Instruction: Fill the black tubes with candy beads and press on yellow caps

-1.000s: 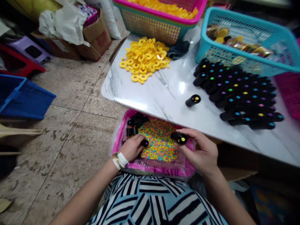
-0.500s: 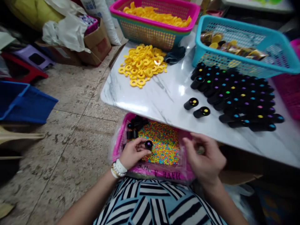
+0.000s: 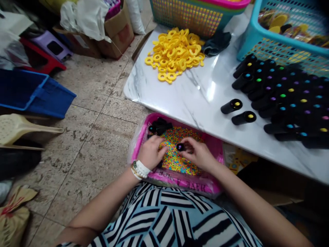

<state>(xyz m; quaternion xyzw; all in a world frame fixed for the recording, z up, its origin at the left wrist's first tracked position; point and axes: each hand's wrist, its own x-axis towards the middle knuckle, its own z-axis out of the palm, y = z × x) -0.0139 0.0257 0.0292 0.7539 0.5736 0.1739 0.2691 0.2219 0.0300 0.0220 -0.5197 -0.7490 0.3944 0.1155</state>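
In my right hand (image 3: 196,154) is a small black cylindrical tube (image 3: 180,146) with a purple dot on its end, pinched between thumb and fingers. It is just above the many-coloured small balls (image 3: 177,164) that fill a plastic-lined pink basket (image 3: 214,187) at my lap. My left hand (image 3: 152,153) is over the left side of the balls, thumb apart from the fingers, and nothing shows between them. Its fingertips are close to several black tubes (image 3: 163,126) heaped in the basket's far left corner.
On the marbled white table (image 3: 180,103) are a pile of yellow ring-shaped pieces (image 3: 174,53), a dark cloth (image 3: 217,44), and many black tubes (image 3: 290,99) with coloured dots. Two of them lie apart. A blue basket (image 3: 282,44) stands behind. Left are a blue bin (image 3: 59,97) and a stool (image 3: 17,128).
The black tube has gone from my left hand to my right, which has come in from the table edge over the basket. My left hand has shifted toward the heaped tubes. The view has tilted down.
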